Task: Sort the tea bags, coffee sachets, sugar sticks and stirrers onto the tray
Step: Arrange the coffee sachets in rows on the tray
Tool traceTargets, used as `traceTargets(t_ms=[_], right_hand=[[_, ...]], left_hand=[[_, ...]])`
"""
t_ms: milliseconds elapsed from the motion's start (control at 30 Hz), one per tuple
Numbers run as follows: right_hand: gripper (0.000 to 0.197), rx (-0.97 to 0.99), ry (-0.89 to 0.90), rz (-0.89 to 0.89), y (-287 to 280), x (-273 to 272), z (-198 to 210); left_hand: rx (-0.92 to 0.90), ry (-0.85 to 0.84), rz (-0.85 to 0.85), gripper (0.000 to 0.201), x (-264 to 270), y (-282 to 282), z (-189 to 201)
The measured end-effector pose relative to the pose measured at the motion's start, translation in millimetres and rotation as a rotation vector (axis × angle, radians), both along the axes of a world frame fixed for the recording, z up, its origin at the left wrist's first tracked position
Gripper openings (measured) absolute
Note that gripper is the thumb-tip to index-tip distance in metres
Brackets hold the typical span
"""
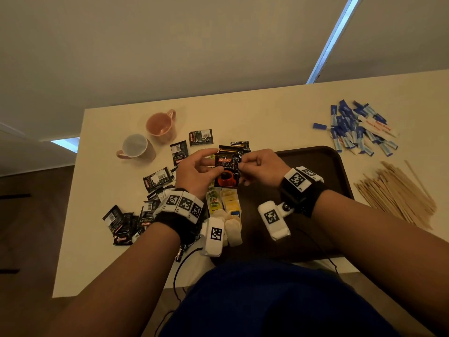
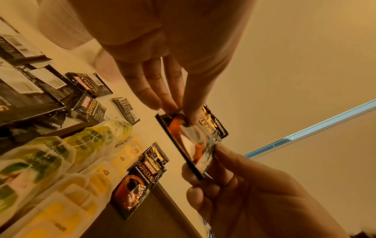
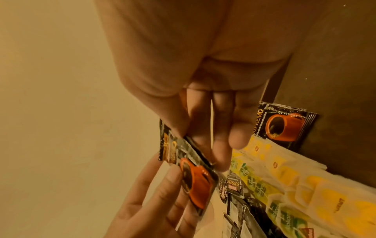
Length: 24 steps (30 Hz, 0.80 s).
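Both hands hold one black Kopiko coffee sachet (image 1: 227, 170) upright above the left end of the dark brown tray (image 1: 323, 164). My left hand (image 1: 215, 164) pinches its left edge; thumb and fingertips (image 2: 189, 116) press on the sachet (image 2: 195, 141). My right hand (image 1: 243, 164) pinches the right edge, its fingertips (image 3: 219, 162) on the sachet (image 3: 195, 182). Green and yellow tea bags (image 1: 222, 203) lie in rows on the tray's left side. More coffee sachets (image 2: 140, 180) lie stacked on the tray beside them. Loose sachets (image 1: 158, 178) are scattered on the table to the left.
Blue and white sugar sticks (image 1: 357, 130) are piled at the table's far right. A heap of wooden stirrers (image 1: 398, 193) lies right of the tray. A pink mug (image 1: 161, 125) and a white-lined mug (image 1: 136, 147) stand at the far left. Cables hang over the near table edge.
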State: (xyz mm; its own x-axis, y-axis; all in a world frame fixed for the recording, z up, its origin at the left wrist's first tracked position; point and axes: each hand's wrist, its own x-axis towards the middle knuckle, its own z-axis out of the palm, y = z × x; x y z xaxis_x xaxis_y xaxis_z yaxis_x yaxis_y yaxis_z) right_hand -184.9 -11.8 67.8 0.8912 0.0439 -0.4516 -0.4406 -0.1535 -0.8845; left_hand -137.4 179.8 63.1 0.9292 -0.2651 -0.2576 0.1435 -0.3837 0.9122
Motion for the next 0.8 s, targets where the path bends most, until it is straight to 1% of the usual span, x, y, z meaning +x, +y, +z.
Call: traceTargets(t_ms=[67,167,267,367,433,567,633,733,800], right_hand=[[0.014,0.053,0.023,-0.005,-1.0,1.5,-3.0],[0.015,0.098,0.051,-0.023,-1.7,1.5,-7.5],[0.013,0.089,0.066,-0.046,-0.2,1.3,-8.3],[0.011,0.075,0.111,-0.094,-0.1,1.3,-14.1],[0.011,0.076,0.163,-0.141,-1.1,1.0,-19.7],[0.012,0.062,0.268,-0.291,-9.2,0.1,-34.4],[0.015,-0.049,0.267,-0.312,-18.1,-1.2,-46.0],[0.015,-0.354,0.214,-0.198,-34.3,-3.9,-65.5],[0.018,-0.459,0.214,-0.139,-40.5,-5.1,-74.8]], left_hand=[[0.021,-0.020,0.010,0.041,-0.6,-0.8,0.6],[0.052,-0.033,0.018,0.039,-1.2,-4.0,1.7],[0.080,-0.041,-0.013,0.036,-0.9,-5.5,0.5],[0.058,-0.032,-0.050,0.035,-3.1,-4.4,-0.1],[0.026,-0.029,-0.083,0.034,-6.0,-3.5,1.0],[-0.030,-0.027,-0.134,0.029,-9.9,-0.5,3.8],[-0.040,-0.005,-0.127,0.029,-8.7,2.6,2.1],[-0.003,0.061,-0.104,0.030,-5.7,8.2,-3.1],[0.031,0.098,-0.090,0.031,-5.2,11.0,-6.3]])
